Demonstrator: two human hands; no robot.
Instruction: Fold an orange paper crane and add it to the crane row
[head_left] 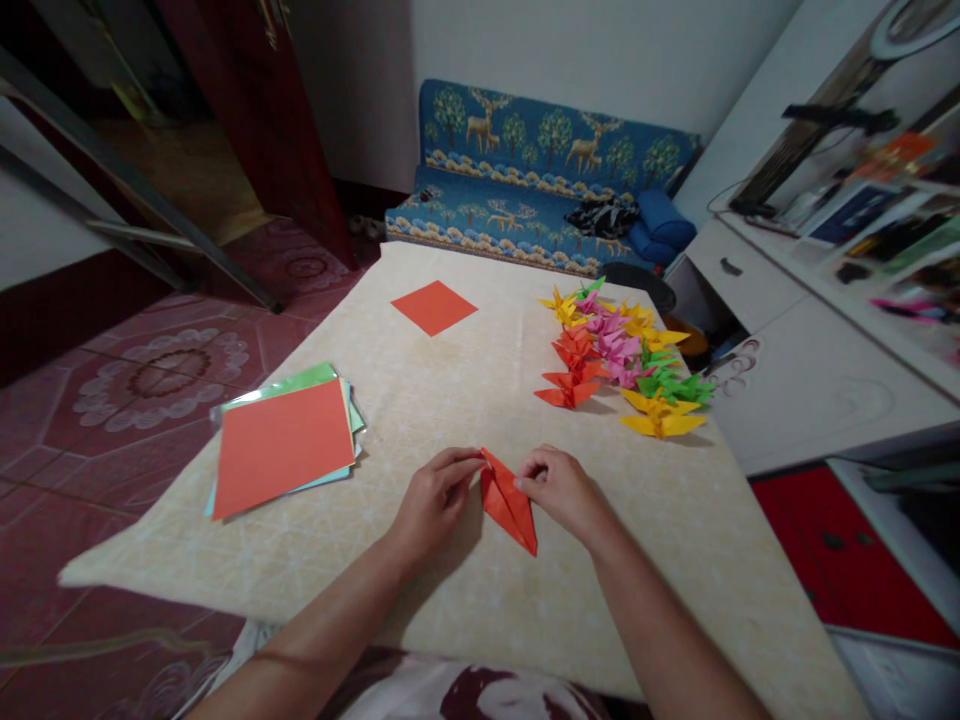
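Note:
A folded piece of orange origami paper [510,508], long and diamond-shaped with a crease down its middle, is held just over the table between both hands. My left hand [439,490] pinches its upper left tip between thumb and fingers. On the opposite side, the thumb and fingers of my right hand [553,482] close on its right edge. Beyond my right hand stand several finished paper cranes [619,345] in orange, pink, yellow and green. A flat orange paper square [435,307] lies alone toward the far side.
To the left, a stack of colored paper [285,450] with an orange sheet on top lies on the cloth-covered table [450,400]. A blue patterned sofa [547,180] stands behind the table, and a white cabinet [825,370] is at the right.

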